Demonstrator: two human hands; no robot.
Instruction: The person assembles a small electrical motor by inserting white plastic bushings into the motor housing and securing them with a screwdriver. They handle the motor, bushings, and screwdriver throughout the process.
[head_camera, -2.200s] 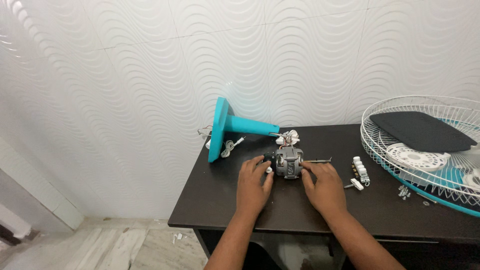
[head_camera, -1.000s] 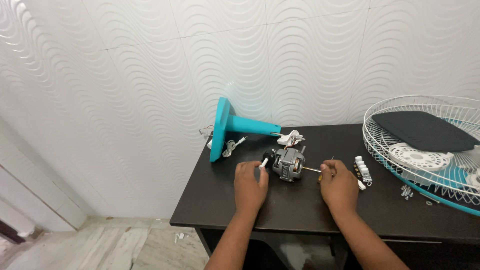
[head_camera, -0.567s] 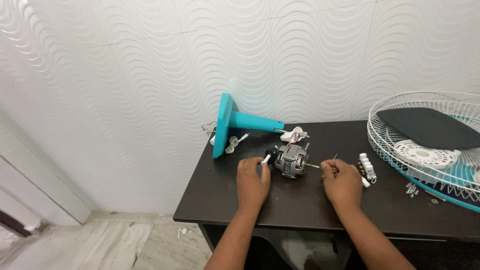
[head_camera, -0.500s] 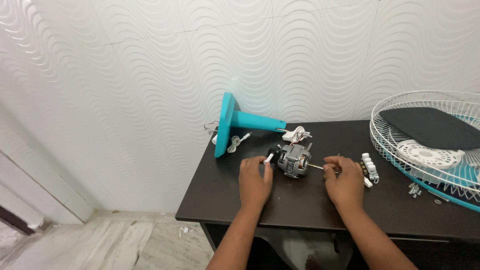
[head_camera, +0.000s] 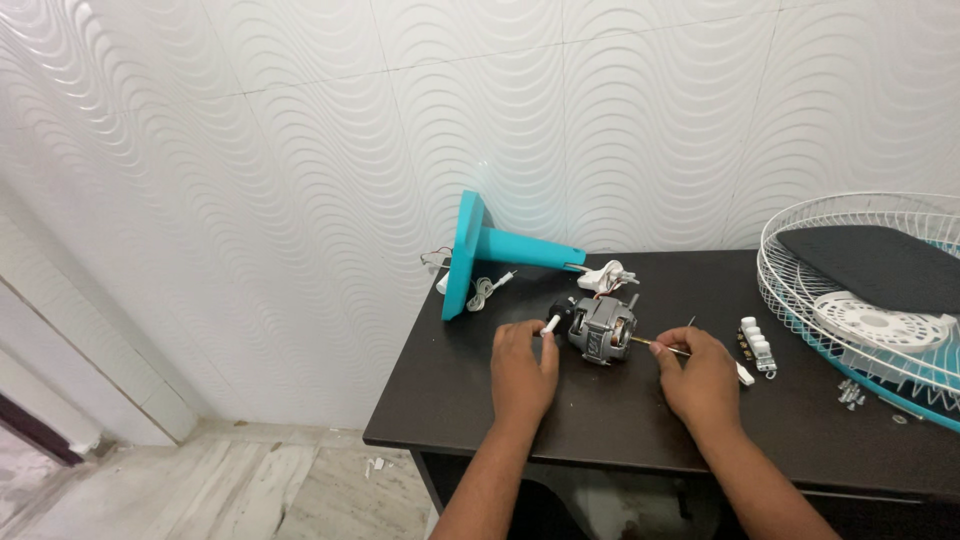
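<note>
Fan motor (head_camera: 603, 329) sits on the dark table (head_camera: 600, 420) between both hands, just beyond the fingertips. Left hand (head_camera: 522, 370) pinches the white knob (head_camera: 550, 324) at the motor's left end; right hand (head_camera: 700, 375) pinches the thin shaft (head_camera: 655, 343) sticking out right. Teal fan base (head_camera: 495, 250) lies tipped over at the far side, wire fan guard (head_camera: 880, 290) far right.

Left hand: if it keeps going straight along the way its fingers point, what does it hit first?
The left hand points away from the person, toward the wall. Its fingertips already sit at a small white peg beside the grey fan motor. Further on likely lies the teal fan base, though depth is unclear.
</note>
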